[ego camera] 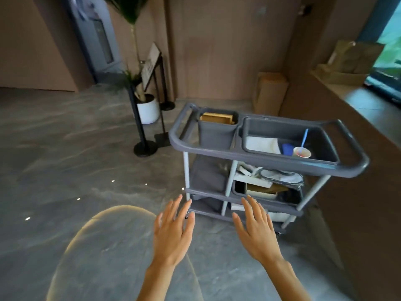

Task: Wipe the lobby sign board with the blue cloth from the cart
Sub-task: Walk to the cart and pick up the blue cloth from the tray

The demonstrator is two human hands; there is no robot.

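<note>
Both hands are held out low over the grey floor (65, 148), the left hand (173, 233) and right hand (256, 231) empty, fingers (180, 205) spread. Well beyond the fingertips, what appears to be the blue cloth (287, 148) lies in the cart (269, 161) top bin beside a paper cup (302, 152). Further left, the sign board (150, 64) is seen tilted on its black stand.

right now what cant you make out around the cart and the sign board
- Blue cloth, head view: half hidden behind the paper cup in the cart top bin.
- Sign board: too small, blurred and angled away; text unreadable.
- Lower cart shelves: shadowed clutter, items indistinct.
- Left hand and right hand: open, empty; arms cut off by the bottom edge.
</note>
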